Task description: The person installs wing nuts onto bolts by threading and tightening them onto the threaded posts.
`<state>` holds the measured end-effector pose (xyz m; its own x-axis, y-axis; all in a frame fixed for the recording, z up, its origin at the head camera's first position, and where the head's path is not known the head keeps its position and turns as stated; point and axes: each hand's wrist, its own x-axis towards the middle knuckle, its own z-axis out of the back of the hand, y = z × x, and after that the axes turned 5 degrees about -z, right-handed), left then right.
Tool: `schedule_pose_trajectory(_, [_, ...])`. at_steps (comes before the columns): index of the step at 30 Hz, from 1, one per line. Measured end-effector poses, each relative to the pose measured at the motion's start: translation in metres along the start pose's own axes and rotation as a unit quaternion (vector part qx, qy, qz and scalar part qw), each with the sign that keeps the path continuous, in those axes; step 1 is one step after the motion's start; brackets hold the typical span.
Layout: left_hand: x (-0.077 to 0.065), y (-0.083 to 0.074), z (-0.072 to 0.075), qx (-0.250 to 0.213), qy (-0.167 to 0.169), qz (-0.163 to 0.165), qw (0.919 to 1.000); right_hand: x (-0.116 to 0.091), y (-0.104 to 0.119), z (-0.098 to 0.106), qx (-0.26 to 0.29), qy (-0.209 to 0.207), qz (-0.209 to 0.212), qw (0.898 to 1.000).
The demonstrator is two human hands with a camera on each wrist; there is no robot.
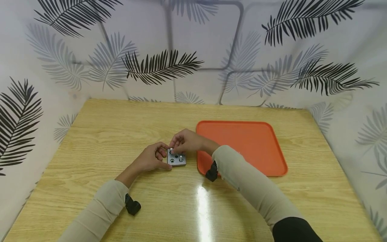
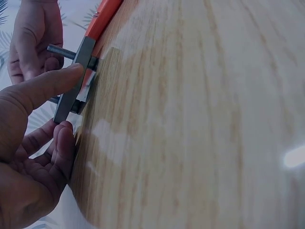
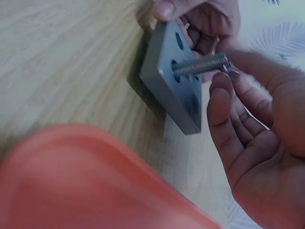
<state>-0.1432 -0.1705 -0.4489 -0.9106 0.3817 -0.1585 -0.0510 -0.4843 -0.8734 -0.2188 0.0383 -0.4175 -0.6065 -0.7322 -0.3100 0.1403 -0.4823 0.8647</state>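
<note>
A small grey metal plate [image 1: 176, 163] with several round holes is on the wooden table. My left hand [image 1: 150, 158] grips it by its edges, thumb along the near side and fingertips at the left. One threaded bolt [image 3: 202, 66] stands up through a hole on the right. Beneath the plate, dark bolt heads [image 2: 78, 106] hold it slightly off the tabletop. My right hand [image 1: 188, 142] pinches a small metal piece [image 3: 234, 74] at the far-left bolt [image 1: 171, 150], thumb against fingers. The fingers hide most of that piece, so its kind I cannot tell.
An orange-red tray [image 1: 279, 148] lies to the right, with the right forearm passing over its near left corner. The wooden table [image 1: 127, 121] ends at a leaf-patterned cloth backdrop [image 1: 193, 40]. Black wrist cameras are strapped to both forearms.
</note>
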Motion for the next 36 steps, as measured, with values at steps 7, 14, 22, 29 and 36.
schedule_pose_trajectory(7, [0.0006, 0.0004, -0.0008, 0.002, -0.001, 0.003, 1.0000, -0.0006, -0.0008, 0.0054, 0.031, -0.018, -0.011, 0.999])
schedule_pose_trajectory(14, [0.0006, -0.0003, -0.0011, 0.013, -0.005, 0.006, 0.9999, -0.0011, 0.0003, 0.0064, 0.040, 0.012, -0.021, 0.999])
schedule_pose_trajectory(22, [0.0006, -0.0006, -0.0006, 0.014, -0.004, 0.010, 0.9998, -0.0013, -0.0023, 0.0073, 0.039, 0.044, -0.027, 0.998])
schedule_pose_trajectory(29, [0.0008, 0.0000, -0.0002, 0.011, -0.002, 0.010, 0.9999, -0.0014, 0.0009, 0.0028, 0.033, 0.057, 0.000, 0.998])
schedule_pose_trajectory(36, [0.0014, 0.0005, -0.0006, 0.010, -0.002, 0.009, 0.9999, -0.0006, -0.0004, -0.0005, 0.010, 0.032, 0.001, 0.999])
